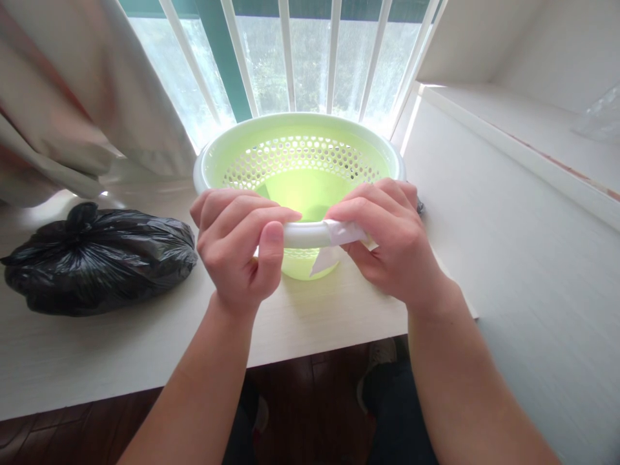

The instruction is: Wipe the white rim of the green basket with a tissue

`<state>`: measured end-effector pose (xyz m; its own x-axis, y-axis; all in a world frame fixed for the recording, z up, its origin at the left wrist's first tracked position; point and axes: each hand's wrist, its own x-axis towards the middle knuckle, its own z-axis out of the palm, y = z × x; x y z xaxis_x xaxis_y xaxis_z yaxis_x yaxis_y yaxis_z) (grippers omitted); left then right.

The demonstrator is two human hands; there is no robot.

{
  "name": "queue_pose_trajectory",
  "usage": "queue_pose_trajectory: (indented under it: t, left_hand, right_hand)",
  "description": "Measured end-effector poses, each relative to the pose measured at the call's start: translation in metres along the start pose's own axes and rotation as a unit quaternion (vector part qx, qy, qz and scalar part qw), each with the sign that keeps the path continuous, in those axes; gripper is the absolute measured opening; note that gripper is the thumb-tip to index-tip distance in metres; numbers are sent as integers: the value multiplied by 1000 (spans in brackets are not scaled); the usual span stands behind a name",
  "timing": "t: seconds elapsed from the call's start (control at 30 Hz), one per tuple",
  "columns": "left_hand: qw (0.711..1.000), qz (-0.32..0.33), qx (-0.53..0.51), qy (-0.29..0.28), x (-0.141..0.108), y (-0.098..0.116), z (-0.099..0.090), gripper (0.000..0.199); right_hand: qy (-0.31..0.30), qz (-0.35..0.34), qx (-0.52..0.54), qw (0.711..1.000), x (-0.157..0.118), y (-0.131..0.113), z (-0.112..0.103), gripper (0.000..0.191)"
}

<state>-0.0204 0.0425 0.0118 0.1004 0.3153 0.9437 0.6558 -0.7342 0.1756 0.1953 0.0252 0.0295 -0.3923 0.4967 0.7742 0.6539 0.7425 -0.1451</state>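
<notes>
A light green plastic basket (305, 234) with a pale rim and perforated sides stands upright on a whitish ledge. My left hand (241, 244) is closed around the near rim, its thumb lying along my side of it. To its right, my right hand (382, 236) pinches a white tissue (343, 232) folded over the same rim. A loose corner of the tissue hangs below the rim. Both hands cover parts of the basket's near side, and the fingertips inside the rim are hidden.
Left of the basket, a knotted black plastic bag (104, 261) lies on the ledge (310, 332). A curtain (92, 84) hangs behind the bag. White window bars (287, 58) rise behind the basket, and a white panel (523, 258) with a shelf borders the right side.
</notes>
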Motion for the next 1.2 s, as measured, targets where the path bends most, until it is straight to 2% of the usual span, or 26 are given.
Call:
queue_pose_trajectory:
  t: [0.47, 1.2]
  left_hand:
    - [999, -14, -13, -26, 1, 0, -3, 30]
    - [1000, -11, 8, -28, 0, -3, -4, 33]
  right_hand:
    - [6, 6, 13, 1000, -1, 5, 0, 19]
    - [2, 2, 23, 1000, -2, 10, -2, 20]
